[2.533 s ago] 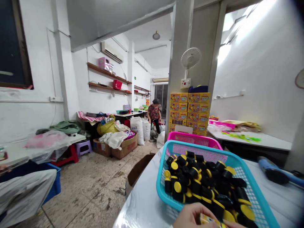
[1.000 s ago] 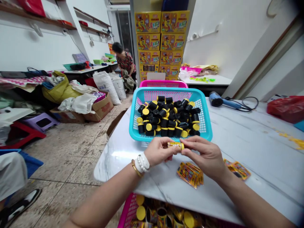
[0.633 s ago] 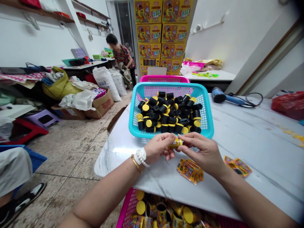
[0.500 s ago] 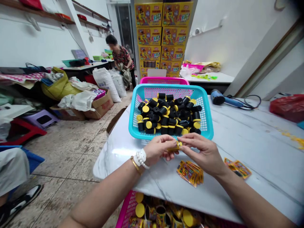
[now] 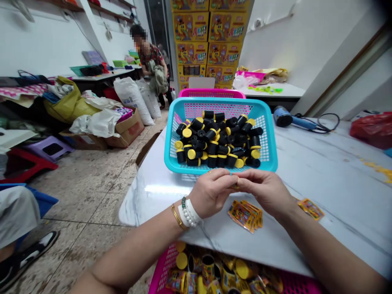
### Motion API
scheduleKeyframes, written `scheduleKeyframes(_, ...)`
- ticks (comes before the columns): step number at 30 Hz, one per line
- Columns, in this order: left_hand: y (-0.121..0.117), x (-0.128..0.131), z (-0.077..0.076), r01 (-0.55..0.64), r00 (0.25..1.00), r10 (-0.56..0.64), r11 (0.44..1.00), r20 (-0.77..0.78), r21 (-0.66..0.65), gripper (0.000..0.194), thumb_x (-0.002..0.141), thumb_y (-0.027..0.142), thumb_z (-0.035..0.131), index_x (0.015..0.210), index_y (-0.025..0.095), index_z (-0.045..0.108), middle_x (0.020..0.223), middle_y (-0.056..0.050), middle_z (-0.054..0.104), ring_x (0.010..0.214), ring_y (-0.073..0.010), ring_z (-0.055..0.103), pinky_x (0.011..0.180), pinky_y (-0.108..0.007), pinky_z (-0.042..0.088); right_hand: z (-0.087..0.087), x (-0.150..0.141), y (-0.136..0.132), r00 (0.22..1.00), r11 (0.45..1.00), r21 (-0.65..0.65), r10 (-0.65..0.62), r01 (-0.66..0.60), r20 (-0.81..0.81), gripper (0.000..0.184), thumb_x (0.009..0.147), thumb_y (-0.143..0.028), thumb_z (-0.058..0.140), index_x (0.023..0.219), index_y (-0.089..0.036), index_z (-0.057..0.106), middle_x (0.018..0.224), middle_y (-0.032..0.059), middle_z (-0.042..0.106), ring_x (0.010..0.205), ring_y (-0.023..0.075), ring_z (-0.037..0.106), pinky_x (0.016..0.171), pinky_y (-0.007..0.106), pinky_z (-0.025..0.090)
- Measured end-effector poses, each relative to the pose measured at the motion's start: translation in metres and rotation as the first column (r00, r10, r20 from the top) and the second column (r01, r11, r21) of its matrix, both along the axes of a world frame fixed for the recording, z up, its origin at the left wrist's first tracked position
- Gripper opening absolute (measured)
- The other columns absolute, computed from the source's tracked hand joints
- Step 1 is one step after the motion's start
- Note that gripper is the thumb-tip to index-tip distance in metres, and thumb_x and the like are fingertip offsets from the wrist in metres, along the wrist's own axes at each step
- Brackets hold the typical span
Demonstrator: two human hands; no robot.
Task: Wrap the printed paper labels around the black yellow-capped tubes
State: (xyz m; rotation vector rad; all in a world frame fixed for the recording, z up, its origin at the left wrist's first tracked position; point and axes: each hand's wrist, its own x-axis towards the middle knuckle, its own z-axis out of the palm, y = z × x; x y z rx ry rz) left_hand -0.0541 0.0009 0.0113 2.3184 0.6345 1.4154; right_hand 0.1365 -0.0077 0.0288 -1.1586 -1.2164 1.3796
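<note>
Head cam, facing fwd + dn.

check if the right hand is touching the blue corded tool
Apart. The head view plainly shows white tabletop between the right hand and the blue corded tool.

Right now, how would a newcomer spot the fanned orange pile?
Find the white marbled table, then the turquoise basket on it. Nearer the camera lies the fanned pile of printed orange pieces. Unlike the other orange pile, it lies between the left forearm and the right forearm.

Canisters (image 5: 212, 148) are black-and-yellow; held piece (image 5: 235, 186) seems yellowish.
</note>
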Motion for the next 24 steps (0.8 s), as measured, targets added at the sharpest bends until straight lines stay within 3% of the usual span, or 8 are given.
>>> scheduleKeyframes(3, 0.001, 0.0, 0.001, -0.006, 0.999, 0.006, 1.0, 0.031, -0.016, 0.023, 0.091, 0.015, 0.062, 0.113, 0.018, 0.069, 0.105, -0.011, 0.07, 0.094, -0.0193, 0.067, 0.083, -0.034, 0.056, 0.001, 0.0, 0.004, 0.991, 0.996, -0.085, 0.019, -0.03, -0.132, 0.035, 0.06, -0.045, 0.093, 0.08, -0.019, 0.081, 0.08, 0.0054, 0.079, 0.072, 0.0159, 0.073, 0.072, 0.029, 0.062)
scheduleKeyframes(6, 0.003, -0.002, 0.01, 0.069, 0.99, -0.034, 0.961, 0.135, -0.267, 0.026, 0.086, 0.021, 0.071, 0.112, 0.018, 0.069, 0.101, -0.009, 0.072, 0.089, -0.0183, 0.067, 0.079, -0.03, 0.055, 0.005, 0.002, 0.007, 0.966, 0.985, -0.104, 0.109, -0.136, -0.235, 0.035, 0.065, -0.047, 0.091, 0.081, -0.018, 0.081, 0.077, 0.0059, 0.078, 0.067, 0.0142, 0.073, 0.067, 0.025, 0.062)
scheduleKeyframes(8, 0.004, -0.003, 0.016, 0.163, 0.972, -0.068, 0.88, 0.223, -0.445, 0.029, 0.083, 0.026, 0.075, 0.11, 0.017, 0.07, 0.103, -0.01, 0.071, 0.092, -0.0194, 0.067, 0.08, -0.03, 0.054, 0.007, 0.005, 0.008, 0.947, 0.972, -0.115, 0.169, -0.206, -0.274, 0.035, 0.066, -0.043, 0.091, 0.09, -0.02, 0.081, 0.075, 0.0043, 0.077, 0.063, 0.0122, 0.072, 0.062, 0.022, 0.061)
scheduleKeyframes(11, 0.006, -0.002, 0.018, 0.351, 0.919, -0.134, 0.703, 0.37, -0.618, 0.031, 0.079, 0.032, 0.08, 0.103, 0.015, 0.071, 0.108, -0.011, 0.068, 0.099, -0.0206, 0.066, 0.082, -0.03, 0.054, 0.005, 0.005, 0.008, 0.931, 0.959, -0.142, 0.193, -0.246, -0.311, 0.048, 0.065, -0.035, 0.093, 0.109, -0.025, 0.079, 0.083, 0.0038, 0.079, 0.064, 0.0127, 0.072, 0.061, 0.023, 0.061)
scheduleKeyframes(13, 0.007, -0.001, 0.016, 0.432, 0.889, -0.142, 0.576, 0.435, -0.695, 0.037, 0.074, 0.034, 0.084, 0.102, 0.014, 0.068, 0.107, -0.01, 0.067, 0.09, -0.0173, 0.067, 0.076, -0.027, 0.054, 0.002, 0.003, 0.006, 0.928, 0.963, -0.155, 0.159, -0.221, -0.336, 0.043, 0.064, -0.036, 0.093, 0.103, -0.023, 0.08, 0.088, 0.0059, 0.08, 0.069, 0.0147, 0.074, 0.064, 0.025, 0.062)
scheduleKeyframes(15, 0.007, 0.001, 0.014, 0.461, 0.872, -0.096, 0.489, 0.48, -0.741, 0.044, 0.072, 0.036, 0.087, 0.103, 0.014, 0.063, 0.097, -0.006, 0.068, 0.072, -0.0122, 0.065, 0.063, -0.024, 0.052, -0.001, -0.001, 0.005, 0.927, 0.971, -0.157, 0.114, -0.18, -0.358, 0.035, 0.064, -0.037, 0.092, 0.092, -0.02, 0.082, 0.087, 0.0068, 0.08, 0.071, 0.0152, 0.074, 0.065, 0.024, 0.062)
scheduleKeyframes(19, 0.007, 0.002, 0.014, 0.48, 0.839, 0.009, 0.458, 0.544, -0.748, 0.051, 0.073, 0.042, 0.085, 0.101, 0.018, 0.05, 0.069, 0.005, 0.06, 0.051, -0.0104, 0.059, 0.048, -0.022, 0.047, -0.004, -0.005, 0.002, 0.917, 0.966, -0.133, 0.161, -0.222, -0.365, 0.037, 0.069, -0.036, 0.09, 0.102, -0.022, 0.081, 0.081, 0.0047, 0.078, 0.067, 0.0142, 0.072, 0.063, 0.024, 0.06)
scheduleKeyframes(24, 0.009, -0.003, 0.02, 0.491, 0.858, -0.087, 0.426, 0.506, -0.76, 0.049, 0.071, 0.043, 0.087, 0.096, 0.015, 0.056, 0.073, 0.0, 0.064, 0.056, -0.0096, 0.061, 0.054, -0.022, 0.049, -0.004, 0.0, 0.003, 0.938, 0.976, -0.06, 0.183, -0.21, -0.293, 0.028, 0.067, -0.036, 0.091, 0.09, -0.022, 0.082, 0.087, 0.0049, 0.077, 0.073, 0.0182, 0.074, 0.068, 0.029, 0.062)
